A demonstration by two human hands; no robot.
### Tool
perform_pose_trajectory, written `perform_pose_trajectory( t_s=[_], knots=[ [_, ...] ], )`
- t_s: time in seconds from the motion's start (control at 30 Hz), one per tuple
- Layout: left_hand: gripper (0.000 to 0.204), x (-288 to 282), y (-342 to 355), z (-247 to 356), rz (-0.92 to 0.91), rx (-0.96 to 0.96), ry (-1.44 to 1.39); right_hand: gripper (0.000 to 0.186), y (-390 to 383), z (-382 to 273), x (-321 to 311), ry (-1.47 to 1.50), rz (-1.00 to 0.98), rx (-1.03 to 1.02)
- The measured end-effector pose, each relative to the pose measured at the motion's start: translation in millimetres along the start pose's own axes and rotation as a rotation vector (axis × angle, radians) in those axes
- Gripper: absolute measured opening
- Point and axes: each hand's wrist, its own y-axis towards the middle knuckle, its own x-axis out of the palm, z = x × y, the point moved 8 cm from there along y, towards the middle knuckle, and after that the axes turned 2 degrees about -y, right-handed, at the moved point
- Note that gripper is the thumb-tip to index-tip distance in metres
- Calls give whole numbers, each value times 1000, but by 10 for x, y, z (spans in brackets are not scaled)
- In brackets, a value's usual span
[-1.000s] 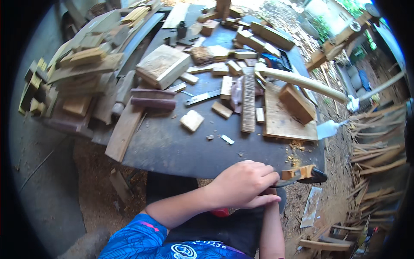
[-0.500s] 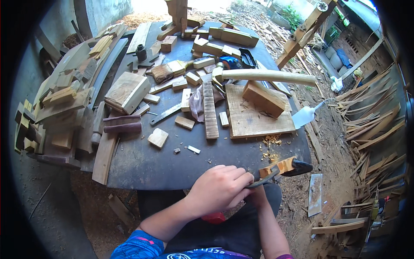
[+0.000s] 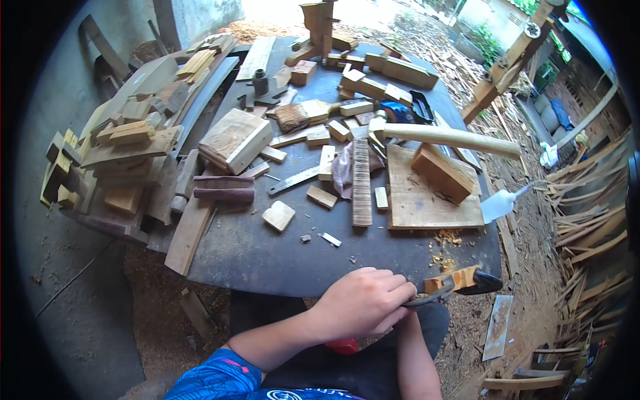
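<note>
My left hand (image 3: 365,301) is closed at the table's front edge, its fingers curled round the near end of a dark, narrow metal tool (image 3: 430,295). Beneath and behind it, my right hand (image 3: 407,316) is mostly hidden; only part of it and the wrist show, so its fingers cannot be made out. The tool's far end meets a notched, orange-brown wood block (image 3: 448,279). A black, rounded piece (image 3: 481,282) adjoins this block on the right. Whether the block is fastened to the tool is unclear.
A hammer (image 3: 440,135) lies across a board (image 3: 427,210) bearing a wood block (image 3: 441,173). Beside it are a ridged wooden strip (image 3: 361,190), a white squeeze bottle (image 3: 500,205) and shavings (image 3: 448,243). A saw blade (image 3: 293,180) and wood offcuts lie further left.
The whole scene has shifted right and slightly down in the picture. My hands stay together on the dark tool, and the table's things keep their places.
</note>
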Motion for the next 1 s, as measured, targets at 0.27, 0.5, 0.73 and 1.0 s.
perform_pose_trajectory(
  t_s=[0.27,0.5,0.73,1.0],
  knots=[
    [25,55,-82,-2,11,1,31,40,946,460,749,25,-188,205],
    [22,153,-119,18,95,40,33,40,1332,1067,1235,77,-293,379],
    [14,138,-119,3,163,32,106,39,1279,1409,1338,122,-275,464],
    [12,162,-114,13,190,46,133,39,1276,1526,1390,144,-244,470]
  ],
)
